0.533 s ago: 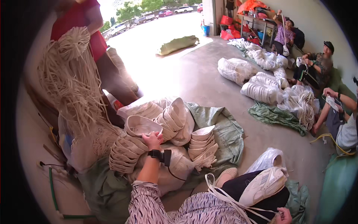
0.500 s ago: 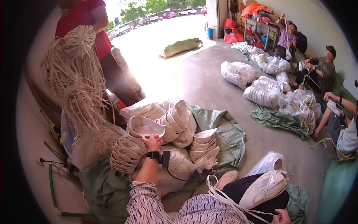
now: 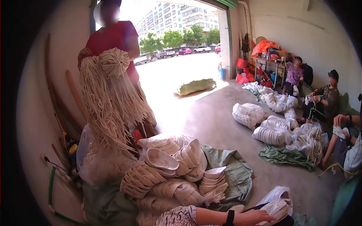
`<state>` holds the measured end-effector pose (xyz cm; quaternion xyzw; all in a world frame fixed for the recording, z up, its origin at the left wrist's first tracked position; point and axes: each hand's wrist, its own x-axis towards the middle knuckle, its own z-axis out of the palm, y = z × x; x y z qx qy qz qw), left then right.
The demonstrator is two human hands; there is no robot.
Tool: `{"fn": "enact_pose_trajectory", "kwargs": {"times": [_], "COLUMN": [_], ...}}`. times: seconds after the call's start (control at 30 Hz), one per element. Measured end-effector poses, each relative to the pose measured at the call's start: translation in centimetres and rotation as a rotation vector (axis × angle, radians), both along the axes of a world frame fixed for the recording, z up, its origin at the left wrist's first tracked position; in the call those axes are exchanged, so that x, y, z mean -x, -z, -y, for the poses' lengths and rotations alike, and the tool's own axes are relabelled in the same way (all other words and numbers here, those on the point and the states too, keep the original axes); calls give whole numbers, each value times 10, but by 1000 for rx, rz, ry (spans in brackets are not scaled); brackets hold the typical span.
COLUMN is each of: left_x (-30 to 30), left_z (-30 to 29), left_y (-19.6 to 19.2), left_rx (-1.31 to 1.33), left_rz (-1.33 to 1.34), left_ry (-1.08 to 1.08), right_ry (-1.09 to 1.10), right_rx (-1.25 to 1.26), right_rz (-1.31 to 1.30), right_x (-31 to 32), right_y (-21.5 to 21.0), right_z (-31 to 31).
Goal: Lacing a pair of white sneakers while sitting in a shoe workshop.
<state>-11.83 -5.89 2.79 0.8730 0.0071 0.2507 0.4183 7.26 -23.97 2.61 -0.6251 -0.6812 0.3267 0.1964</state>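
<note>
Fingers (image 3: pixel 268 217) of the person's left hand (image 3: pixel 255 217) stretch onto a white shoe (image 3: pixel 278 209) at the view's lower right, though whether they grip it cannot be told; pale uppers (image 3: pixel 139 179) lie stacked to the left, and beyond them a standing co-worker (image 3: pixel 113 39) holds a bundle of laces (image 3: pixel 109 94)

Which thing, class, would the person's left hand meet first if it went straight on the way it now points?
Most likely the white shoe: the left hand points right, toward it. The fingertips may already be touching it; depth is hard to judge here.
</note>
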Motion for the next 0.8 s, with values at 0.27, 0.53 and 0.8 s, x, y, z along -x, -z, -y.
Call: {"fn": "enact_pose_trajectory", "kwargs": {"times": [0.27,0.53,0.8], "left_x": [-28,17,57], "left_z": [55,-15,-69], "left_y": [26,13,-31], "left_rx": [219,539,890], "left_rz": [-190,-602,-776], "left_ry": [149,382,80], "right_ry": [311,1156,2075], "right_rx": [195,-89,-318], "right_rz": [-328,-797,-509], "right_x": [5,-104,-231], "right_y": [-39,45,177], "right_z": [6,115,292]}}
